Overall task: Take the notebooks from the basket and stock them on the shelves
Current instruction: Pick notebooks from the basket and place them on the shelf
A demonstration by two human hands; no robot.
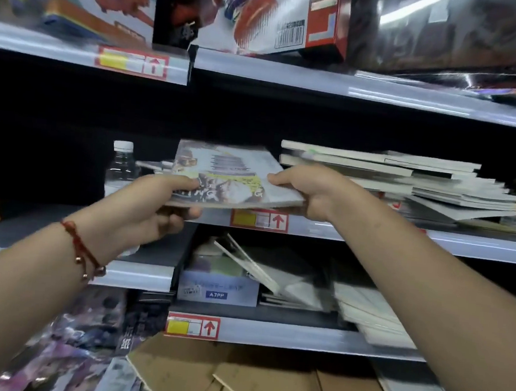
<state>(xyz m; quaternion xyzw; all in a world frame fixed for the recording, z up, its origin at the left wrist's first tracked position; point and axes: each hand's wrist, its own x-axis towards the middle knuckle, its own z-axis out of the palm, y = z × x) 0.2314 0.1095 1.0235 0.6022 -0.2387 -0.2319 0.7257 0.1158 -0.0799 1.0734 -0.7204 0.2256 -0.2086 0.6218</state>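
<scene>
A small stack of notebooks with a printed picture cover is held flat at the front of the middle shelf. My left hand grips its near left corner, thumb on top and fingers underneath. My right hand grips its right edge. To the right on the same shelf lies an uneven pile of white-edged notebooks. The basket is out of view.
A clear water bottle with a white cap stands just left of the held stack. Boxed toys fill the top shelf. The lower shelf holds more notebooks and a pale box. Brown cardboard sheets lie at the bottom.
</scene>
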